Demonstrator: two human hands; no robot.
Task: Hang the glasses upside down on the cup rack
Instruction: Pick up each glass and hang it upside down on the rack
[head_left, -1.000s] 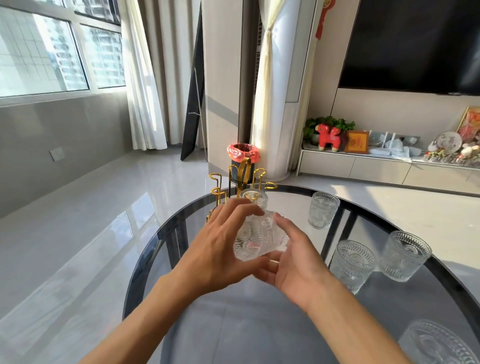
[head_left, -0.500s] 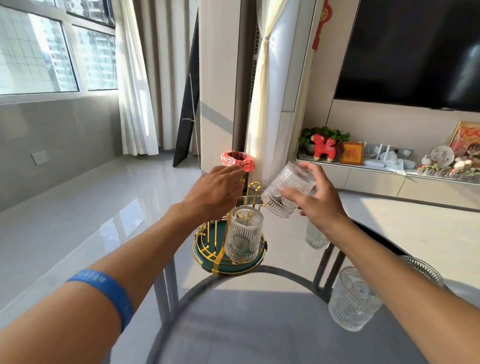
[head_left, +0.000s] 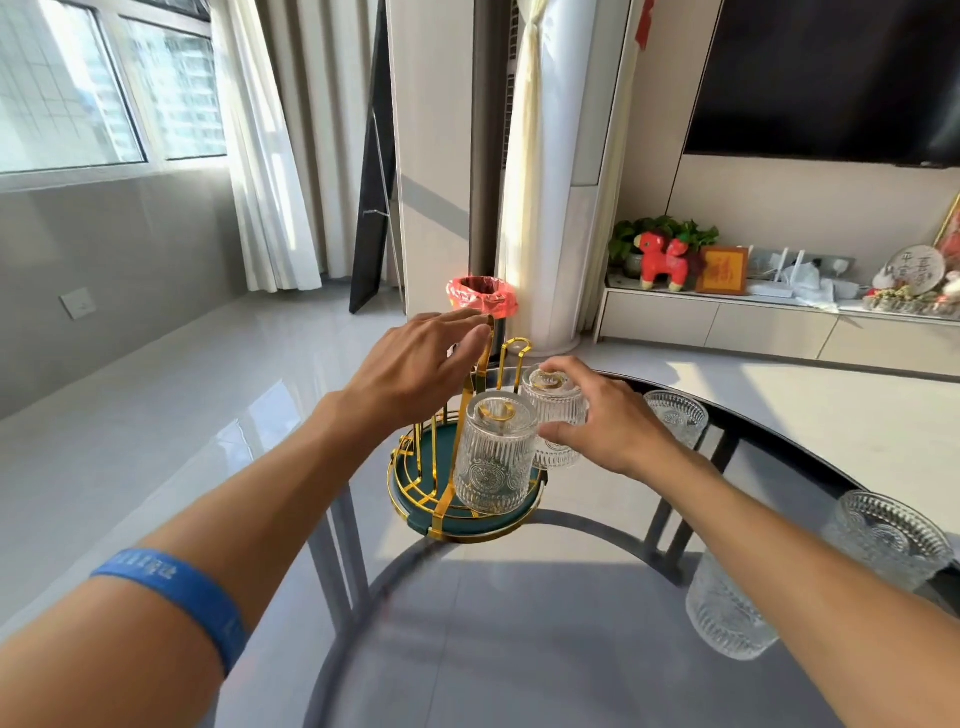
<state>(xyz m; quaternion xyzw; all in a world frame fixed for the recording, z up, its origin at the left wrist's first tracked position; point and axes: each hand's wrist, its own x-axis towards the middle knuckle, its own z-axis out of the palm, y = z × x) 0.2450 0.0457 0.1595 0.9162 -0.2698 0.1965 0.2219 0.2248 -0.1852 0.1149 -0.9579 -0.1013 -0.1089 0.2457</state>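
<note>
Two ribbed glasses (head_left: 494, 457) (head_left: 555, 415) inverted on gold cup rack (head_left: 457, 499); three upright nearby.

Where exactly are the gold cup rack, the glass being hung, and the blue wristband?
gold cup rack (head_left: 517, 347), head view: top loop of a bare prong.
glass being hung (head_left: 553, 402), head view: ribbed upper side.
blue wristband (head_left: 176, 592), head view: middle of the band.

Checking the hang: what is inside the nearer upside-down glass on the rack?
Through the nearer glass a gold prong tip shows near its upturned base. The ribbed wall blurs the prong's lower part. The rack tray lies below.
</note>
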